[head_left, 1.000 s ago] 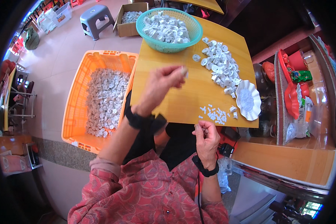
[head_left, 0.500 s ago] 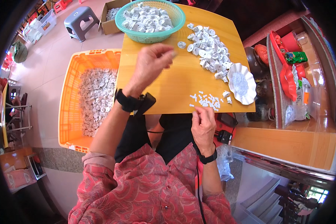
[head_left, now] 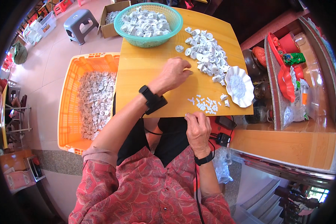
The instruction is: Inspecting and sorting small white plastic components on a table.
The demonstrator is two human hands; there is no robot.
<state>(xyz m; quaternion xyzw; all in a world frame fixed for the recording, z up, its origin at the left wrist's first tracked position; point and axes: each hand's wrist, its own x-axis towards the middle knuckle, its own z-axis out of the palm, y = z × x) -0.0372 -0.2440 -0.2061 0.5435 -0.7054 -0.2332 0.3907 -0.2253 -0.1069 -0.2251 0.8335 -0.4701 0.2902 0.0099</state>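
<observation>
My left hand (head_left: 173,75) hovers over the middle of the yellow table (head_left: 145,67). Its fingers are bent but apart, with nothing visible between them. To its right lies a long heap of round white plastic parts (head_left: 209,52), and one loose white part (head_left: 179,48) sits beyond the fingers. At the table's near edge my right hand (head_left: 198,131) is closed in a pinch; whatever its fingertips hold is too small or hidden to make out. Just beyond it are small white plastic pegs (head_left: 207,104) scattered on the tabletop.
A green basket (head_left: 149,40) full of white parts stands at the table's far left. A scalloped white dish (head_left: 246,99) of clear small pieces sits at the right edge. On the floor at left are an orange crate (head_left: 69,112) of parts and a grey stool (head_left: 80,24); shelves (head_left: 280,162) flank the right.
My left hand has moved right and nearer, toward the heap, and its fingers have spread. My right hand has shifted slightly left and down, still pinched. The view has tilted a little.
</observation>
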